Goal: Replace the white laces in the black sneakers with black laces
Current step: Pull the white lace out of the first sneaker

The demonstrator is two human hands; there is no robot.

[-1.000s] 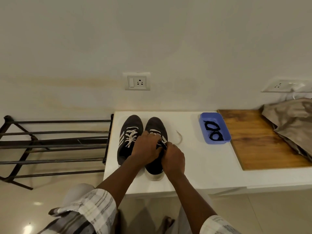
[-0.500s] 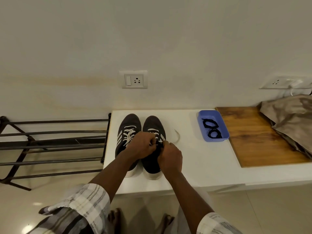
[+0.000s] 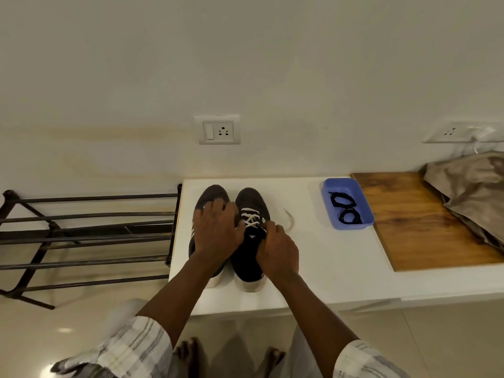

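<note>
Unlacing looks begun: on the counter (image 3: 327, 263), the right hand (image 3: 276, 246) pinches the white lace (image 3: 251, 218) of the right sneaker (image 3: 249, 257) while the left hand (image 3: 216, 230), fingers spread, rests on the left sneaker (image 3: 214, 193) beside it; next, draw that lace out of its eyelets.

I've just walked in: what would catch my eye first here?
Two hands work over the white table: the left hand rests on the left one of a pair of black sneakers, while the right hand pinches the white lace of the right one. To the right, a blue plastic tray holds coiled black laces.
</note>
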